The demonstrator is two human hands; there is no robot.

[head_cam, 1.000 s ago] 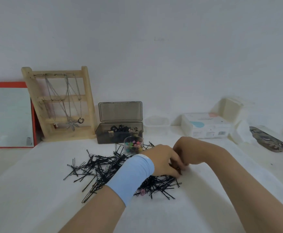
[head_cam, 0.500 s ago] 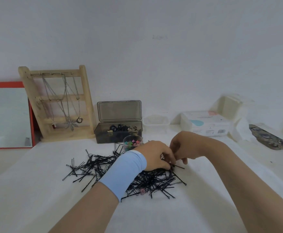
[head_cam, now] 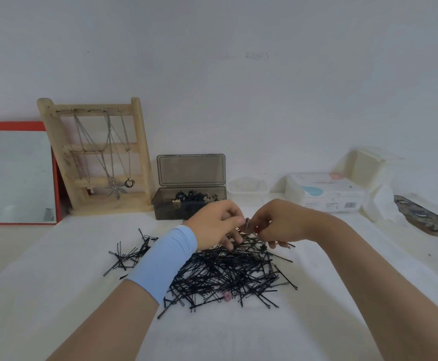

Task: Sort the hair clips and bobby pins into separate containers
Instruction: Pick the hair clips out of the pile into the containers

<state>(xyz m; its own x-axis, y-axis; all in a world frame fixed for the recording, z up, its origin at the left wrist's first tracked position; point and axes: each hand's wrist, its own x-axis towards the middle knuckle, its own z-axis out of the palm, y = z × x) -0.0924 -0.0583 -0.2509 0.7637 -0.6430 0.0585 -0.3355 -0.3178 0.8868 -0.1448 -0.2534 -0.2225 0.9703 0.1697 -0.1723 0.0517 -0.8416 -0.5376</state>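
A heap of black bobby pins [head_cam: 225,277] lies spread on the white table [head_cam: 56,295]. A small pink hair clip [head_cam: 227,297] sits at its near edge and a small black clip [head_cam: 264,247] at its far right. My left hand [head_cam: 216,226], with a light blue wristband, and my right hand [head_cam: 280,222] meet just above the heap's far side. Their fingertips pinch a small grey hair clip [head_cam: 247,225] between them, and a bit of red shows at my right fingertips. Behind stands an open dark box [head_cam: 166,207] holding black clips. My left hand hides the small cup of coloured clips.
At the back left stand a wooden necklace stand [head_cam: 95,157] and a red-framed mirror [head_cam: 20,175]. A small clear tub [head_cam: 248,187], a white wipes box [head_cam: 324,192], a white lidded container [head_cam: 371,165] and a patterned case [head_cam: 426,217] line the back right.
Both hands rose off the pile and moved away from me toward the dark box, bringing a small clip up between their fingertips. The cup of coloured clips is now covered by my left hand.
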